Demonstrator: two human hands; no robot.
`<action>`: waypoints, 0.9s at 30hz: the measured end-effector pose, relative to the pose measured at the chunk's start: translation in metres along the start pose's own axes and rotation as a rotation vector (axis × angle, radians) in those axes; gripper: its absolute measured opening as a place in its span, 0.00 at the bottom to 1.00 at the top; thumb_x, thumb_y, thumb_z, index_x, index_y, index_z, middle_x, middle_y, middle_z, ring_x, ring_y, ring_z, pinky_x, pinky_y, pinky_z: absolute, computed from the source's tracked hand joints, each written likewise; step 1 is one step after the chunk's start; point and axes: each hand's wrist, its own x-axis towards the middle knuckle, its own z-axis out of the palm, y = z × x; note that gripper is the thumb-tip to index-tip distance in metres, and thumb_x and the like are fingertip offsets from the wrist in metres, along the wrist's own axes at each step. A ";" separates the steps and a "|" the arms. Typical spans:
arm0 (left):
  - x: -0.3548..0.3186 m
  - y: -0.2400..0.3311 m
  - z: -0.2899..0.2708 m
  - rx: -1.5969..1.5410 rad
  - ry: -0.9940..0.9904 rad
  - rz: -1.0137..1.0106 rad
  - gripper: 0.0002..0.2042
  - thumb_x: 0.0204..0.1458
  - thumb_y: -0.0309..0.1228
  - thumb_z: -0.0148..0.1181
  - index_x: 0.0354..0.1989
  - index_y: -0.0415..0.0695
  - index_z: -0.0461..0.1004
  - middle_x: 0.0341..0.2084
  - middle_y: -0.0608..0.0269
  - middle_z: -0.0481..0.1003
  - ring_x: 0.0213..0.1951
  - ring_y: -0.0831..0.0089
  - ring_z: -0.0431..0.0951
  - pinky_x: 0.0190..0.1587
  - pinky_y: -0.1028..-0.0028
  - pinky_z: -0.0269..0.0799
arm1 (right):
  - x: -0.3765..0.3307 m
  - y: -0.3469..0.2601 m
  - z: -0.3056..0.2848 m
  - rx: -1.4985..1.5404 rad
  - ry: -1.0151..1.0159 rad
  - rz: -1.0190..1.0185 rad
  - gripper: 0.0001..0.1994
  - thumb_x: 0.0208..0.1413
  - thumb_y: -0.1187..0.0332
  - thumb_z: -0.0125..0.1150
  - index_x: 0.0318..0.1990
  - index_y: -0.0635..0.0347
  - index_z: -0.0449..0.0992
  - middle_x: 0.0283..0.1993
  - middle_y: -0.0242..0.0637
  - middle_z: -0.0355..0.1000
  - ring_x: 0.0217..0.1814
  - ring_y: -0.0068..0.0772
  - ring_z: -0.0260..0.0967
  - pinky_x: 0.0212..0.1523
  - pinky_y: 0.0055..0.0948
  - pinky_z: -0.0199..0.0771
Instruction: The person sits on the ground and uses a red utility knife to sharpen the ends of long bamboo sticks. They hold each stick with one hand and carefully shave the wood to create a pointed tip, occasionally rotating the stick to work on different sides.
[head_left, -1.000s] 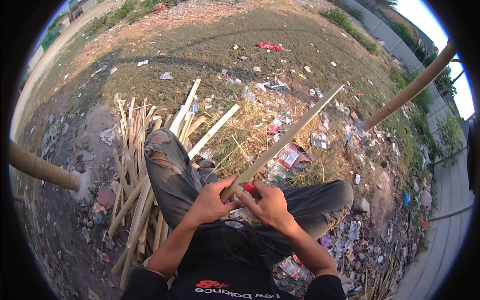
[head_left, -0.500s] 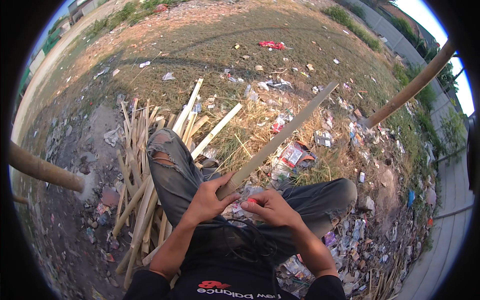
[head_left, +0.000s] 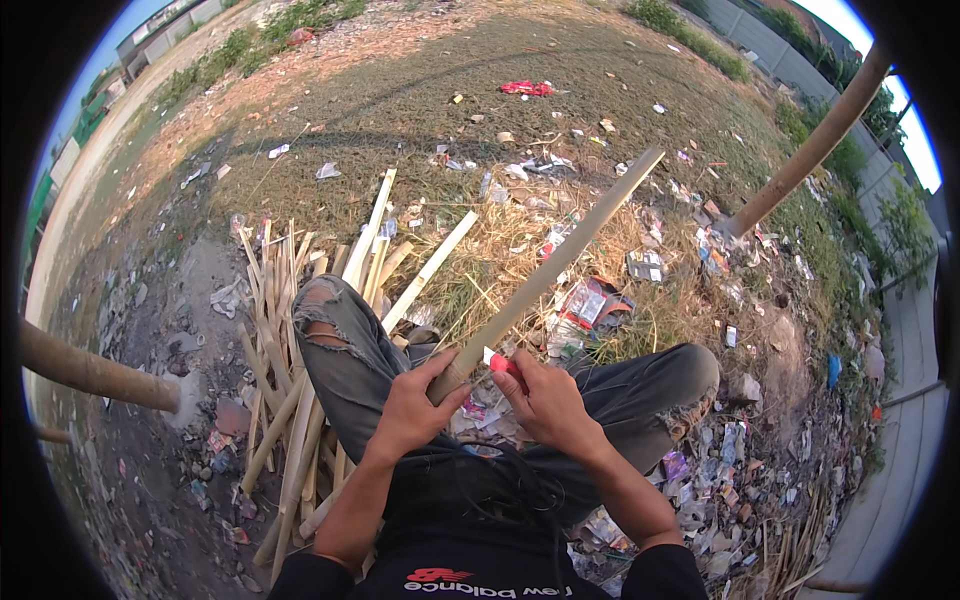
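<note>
1. While the left hand [head_left: 415, 410] keeps its closed grip on the near end of the stick [head_left: 560, 265], the right hand [head_left: 545, 400] has come back from a spot nearer the body, and its red-handled tool [head_left: 497, 362] now sits against the stick's lower end.
2. That hand is closed round the tool; only the red handle tip shows between its fingers, so I cannot tell what kind of blade it carries.
3. Compared with a second ago, the stick has barely shifted: it runs from the lap up and to the right, its far end over the dry grass [head_left: 500, 250].
4. Judging by the tool's return to the wood, the shaving or trimming near the held end seems to be going on in repeated short strokes.
5. Beside the left knee [head_left: 320, 305] lies a pile of split canes [head_left: 290, 400], unchanged.
6. Just past the stick lies a flat red-and-white wrapper [head_left: 585, 300], with a small pale square packet [head_left: 645, 265] to its right.
7. Far up the field lies a bright red crumpled bag [head_left: 527, 88].
8. Small mixed-colour wrappers [head_left: 730, 450] are scattered on the ground by the right knee.
</note>
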 end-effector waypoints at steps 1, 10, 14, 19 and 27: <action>0.000 -0.001 0.002 0.041 0.006 0.028 0.28 0.57 0.27 0.72 0.65 0.30 0.73 0.51 0.44 0.83 0.54 0.72 0.82 0.57 0.71 0.76 | -0.002 -0.007 0.008 -0.056 -0.061 0.009 0.21 0.73 0.49 0.53 0.46 0.62 0.71 0.31 0.55 0.77 0.35 0.66 0.77 0.36 0.58 0.73; -0.019 0.006 -0.001 0.066 -0.038 -0.092 0.27 0.58 0.27 0.70 0.64 0.28 0.73 0.48 0.38 0.83 0.52 0.68 0.84 0.53 0.70 0.78 | 0.014 0.011 -0.018 -0.146 0.055 0.078 0.19 0.74 0.50 0.52 0.45 0.59 0.71 0.25 0.54 0.76 0.30 0.65 0.77 0.31 0.59 0.74; -0.013 0.011 -0.001 0.018 -0.070 -0.061 0.27 0.58 0.28 0.70 0.64 0.26 0.72 0.48 0.36 0.83 0.52 0.69 0.83 0.53 0.70 0.78 | -0.009 -0.013 0.006 -0.159 -0.052 -0.063 0.19 0.72 0.48 0.54 0.44 0.57 0.71 0.23 0.54 0.76 0.28 0.65 0.77 0.28 0.59 0.73; -0.016 0.008 -0.008 0.085 -0.031 -0.037 0.27 0.57 0.29 0.71 0.63 0.27 0.73 0.42 0.35 0.82 0.45 0.59 0.86 0.48 0.67 0.79 | 0.017 0.013 -0.020 -0.160 0.160 0.038 0.19 0.73 0.50 0.54 0.42 0.58 0.72 0.22 0.52 0.75 0.26 0.63 0.77 0.27 0.57 0.74; -0.020 0.003 -0.014 0.092 -0.044 0.000 0.26 0.57 0.28 0.71 0.63 0.29 0.74 0.44 0.44 0.85 0.47 0.74 0.83 0.51 0.72 0.77 | 0.008 0.005 -0.011 -0.249 0.036 -0.026 0.21 0.72 0.45 0.53 0.44 0.56 0.72 0.23 0.52 0.77 0.27 0.65 0.77 0.29 0.59 0.75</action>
